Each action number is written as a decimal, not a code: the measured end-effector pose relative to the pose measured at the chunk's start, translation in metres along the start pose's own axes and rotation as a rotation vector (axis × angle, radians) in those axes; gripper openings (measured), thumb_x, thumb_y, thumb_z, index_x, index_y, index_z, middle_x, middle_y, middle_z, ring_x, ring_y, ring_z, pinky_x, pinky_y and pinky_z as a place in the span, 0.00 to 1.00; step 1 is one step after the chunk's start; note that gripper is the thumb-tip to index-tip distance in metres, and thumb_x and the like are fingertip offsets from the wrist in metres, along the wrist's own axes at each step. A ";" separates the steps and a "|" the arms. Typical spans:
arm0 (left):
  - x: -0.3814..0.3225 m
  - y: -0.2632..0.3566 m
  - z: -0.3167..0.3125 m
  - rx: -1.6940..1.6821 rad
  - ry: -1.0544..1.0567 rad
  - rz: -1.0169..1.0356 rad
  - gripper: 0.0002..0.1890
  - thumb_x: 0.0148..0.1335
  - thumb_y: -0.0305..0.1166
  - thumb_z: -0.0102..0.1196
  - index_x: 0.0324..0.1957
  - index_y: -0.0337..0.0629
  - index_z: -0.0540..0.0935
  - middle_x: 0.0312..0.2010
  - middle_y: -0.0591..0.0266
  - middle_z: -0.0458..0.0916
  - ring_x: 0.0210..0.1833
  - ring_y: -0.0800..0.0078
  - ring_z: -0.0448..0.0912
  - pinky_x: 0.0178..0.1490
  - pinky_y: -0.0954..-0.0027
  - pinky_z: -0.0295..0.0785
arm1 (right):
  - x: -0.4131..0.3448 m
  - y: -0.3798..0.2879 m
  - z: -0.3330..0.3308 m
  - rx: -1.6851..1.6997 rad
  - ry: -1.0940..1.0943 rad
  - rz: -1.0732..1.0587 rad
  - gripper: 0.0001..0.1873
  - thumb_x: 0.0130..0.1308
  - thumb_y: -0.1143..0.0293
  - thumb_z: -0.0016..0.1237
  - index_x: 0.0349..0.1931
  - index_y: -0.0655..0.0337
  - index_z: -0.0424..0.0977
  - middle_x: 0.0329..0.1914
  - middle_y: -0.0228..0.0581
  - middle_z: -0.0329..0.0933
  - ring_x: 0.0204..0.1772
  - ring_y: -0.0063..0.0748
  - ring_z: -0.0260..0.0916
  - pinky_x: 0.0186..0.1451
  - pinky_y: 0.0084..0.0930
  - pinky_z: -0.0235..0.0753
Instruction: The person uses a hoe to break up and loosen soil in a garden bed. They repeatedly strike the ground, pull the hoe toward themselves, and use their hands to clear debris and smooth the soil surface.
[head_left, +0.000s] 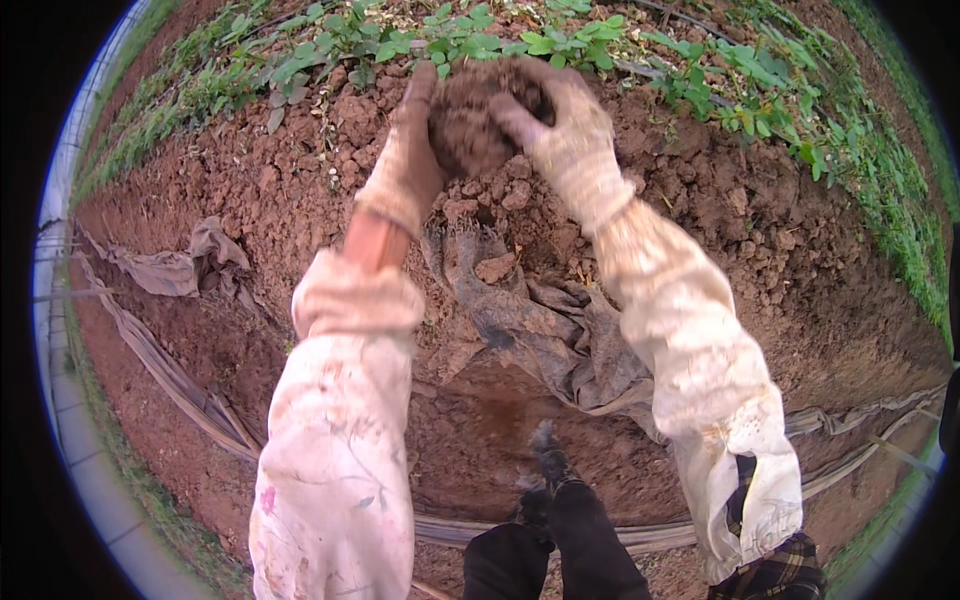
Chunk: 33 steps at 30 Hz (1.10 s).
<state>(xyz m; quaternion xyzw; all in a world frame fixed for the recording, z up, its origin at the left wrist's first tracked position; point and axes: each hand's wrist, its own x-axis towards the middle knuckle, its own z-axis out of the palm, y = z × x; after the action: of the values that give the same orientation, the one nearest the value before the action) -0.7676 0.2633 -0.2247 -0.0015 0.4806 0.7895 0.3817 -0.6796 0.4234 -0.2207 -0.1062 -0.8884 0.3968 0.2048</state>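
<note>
My left hand (420, 135), in a soil-stained glove, presses the left side of a mass of loose brown soil (469, 124) on the slope of the raised bed. My right hand (562, 112), gloved too, curls around the soil's right side, thumb and fingers apart with dirt between them. Together the hands cup this soil, which is blurred. Just beyond the fingertips grow low leafy green plants (465, 37). Below the hands, between my forearms, lies a crumpled, dirt-caked fabric sheet (517, 319), with a clod (495, 268) resting on it.
Leafy plants (750, 75) run along the bed's top beside a thin dark hose (690, 19). More crumpled fabric (169, 266) lies left. A long folded fabric strip (652, 536) crosses the ground by my dark-trousered legs (585, 532). Pale paving (97, 480) borders the far left.
</note>
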 end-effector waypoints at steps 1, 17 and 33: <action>0.013 -0.003 0.012 -0.038 0.193 -0.037 0.41 0.61 0.65 0.52 0.67 0.46 0.67 0.55 0.50 0.78 0.54 0.53 0.79 0.64 0.44 0.71 | 0.014 0.024 0.010 -0.177 -0.016 0.001 0.37 0.62 0.42 0.54 0.67 0.50 0.65 0.62 0.48 0.71 0.67 0.50 0.65 0.71 0.46 0.64; 0.061 -0.042 -0.026 1.604 0.581 0.535 0.33 0.52 0.35 0.68 0.63 0.45 0.74 0.54 0.42 0.78 0.54 0.46 0.78 0.60 0.55 0.72 | 0.056 0.054 0.023 -0.669 -0.263 0.001 0.32 0.59 0.58 0.61 0.65 0.44 0.66 0.62 0.46 0.70 0.64 0.52 0.69 0.61 0.52 0.75; 0.093 -0.001 -0.071 1.014 0.414 0.104 0.28 0.59 0.38 0.64 0.60 0.38 0.75 0.53 0.48 0.81 0.53 0.58 0.80 0.59 0.62 0.76 | 0.091 0.085 0.061 -0.603 -0.536 0.208 0.25 0.68 0.55 0.49 0.63 0.53 0.68 0.59 0.48 0.74 0.60 0.48 0.73 0.64 0.42 0.74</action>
<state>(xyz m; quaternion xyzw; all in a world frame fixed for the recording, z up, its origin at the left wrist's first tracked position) -0.8593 0.2656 -0.2981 0.0510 0.8653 0.4602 0.1923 -0.7863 0.4715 -0.2949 -0.1437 -0.9712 0.1511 -0.1153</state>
